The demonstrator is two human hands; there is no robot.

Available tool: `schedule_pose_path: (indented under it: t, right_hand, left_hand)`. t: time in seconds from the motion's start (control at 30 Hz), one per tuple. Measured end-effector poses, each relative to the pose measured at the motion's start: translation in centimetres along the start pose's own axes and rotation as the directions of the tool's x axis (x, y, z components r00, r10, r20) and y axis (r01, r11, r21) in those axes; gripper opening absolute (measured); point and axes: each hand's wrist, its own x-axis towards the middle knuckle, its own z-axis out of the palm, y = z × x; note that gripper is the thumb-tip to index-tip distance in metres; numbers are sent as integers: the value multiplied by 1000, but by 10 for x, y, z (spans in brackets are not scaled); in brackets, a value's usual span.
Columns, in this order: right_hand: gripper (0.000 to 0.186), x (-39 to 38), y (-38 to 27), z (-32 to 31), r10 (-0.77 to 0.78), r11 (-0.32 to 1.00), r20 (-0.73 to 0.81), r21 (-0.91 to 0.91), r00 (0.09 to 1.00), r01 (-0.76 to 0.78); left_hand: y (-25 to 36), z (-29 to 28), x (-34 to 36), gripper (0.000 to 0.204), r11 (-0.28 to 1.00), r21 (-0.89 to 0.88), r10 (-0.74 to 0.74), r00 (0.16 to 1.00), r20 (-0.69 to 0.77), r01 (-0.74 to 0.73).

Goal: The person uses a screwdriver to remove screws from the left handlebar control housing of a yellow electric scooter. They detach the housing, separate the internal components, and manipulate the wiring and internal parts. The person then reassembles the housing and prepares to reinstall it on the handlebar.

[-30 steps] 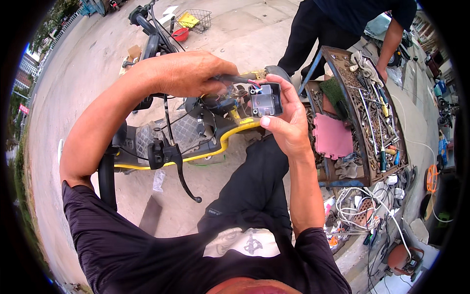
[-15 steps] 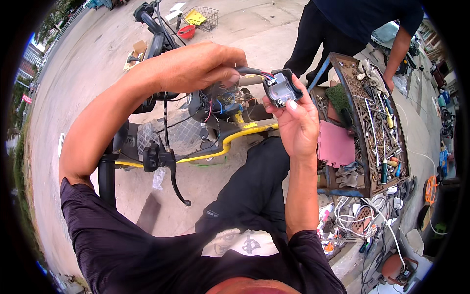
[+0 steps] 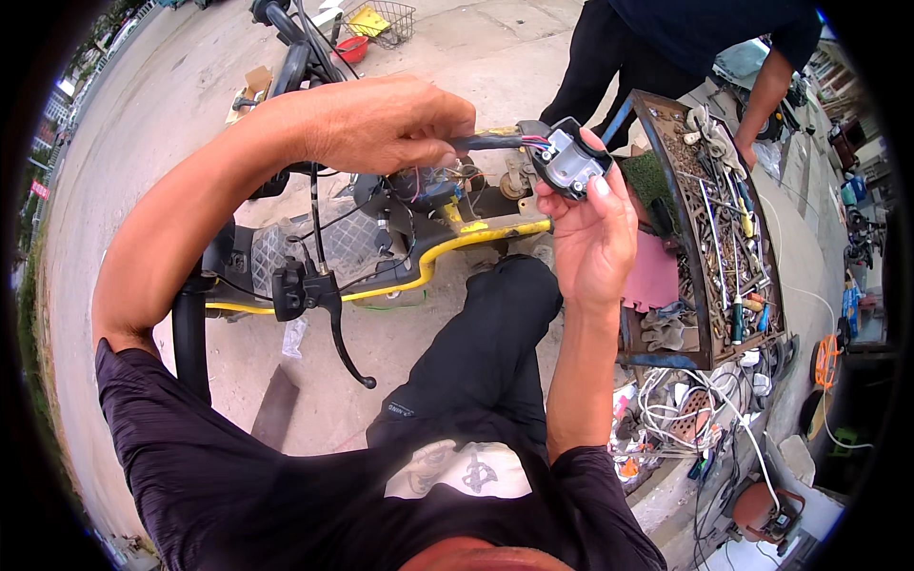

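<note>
My right hand holds up a small black handlebar switch housing, its thumb on the near edge and its fingers behind. The housing's hollow grey inner side, with small screws, faces me. Thin coloured wires run from it into a black-sleeved cable. My left hand is closed, pinching that cable between thumb and fingers. Below and beyond the hands is a partly stripped electric scooter with a yellow-edged frame and loose wires. Its black brake lever hangs at the near left.
To the right stands a metal tool tray full of screws, screwdrivers and wrenches, with a pink foam mat beside it. Another person leans over its far side. White cables lie tangled below. A red bowl sits far off.
The housing has moved slightly right and tilted in my right hand. More of the black cable shows between it and my left hand, which still pinches it. The whole view has shifted slightly.
</note>
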Motion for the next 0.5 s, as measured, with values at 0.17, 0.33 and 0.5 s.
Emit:
schedule_pose_path:
  t: [0.17,0.33,0.5]
  right_hand:
    - [57,-8,3,3,-5,998,12,-63,1000,6]
    - [59,-10,4,8,0,997,15,-83,1000,1]
    - [62,-13,3,8,-18,983,38,-183,999,25]
  left_hand:
    - [9,3,0,33,989,-73,121,987,-107,-129]
    - [22,5,-1,30,998,16,56,998,-42,-56]
    - [25,5,-2,23,996,53,76,994,-75,-72]
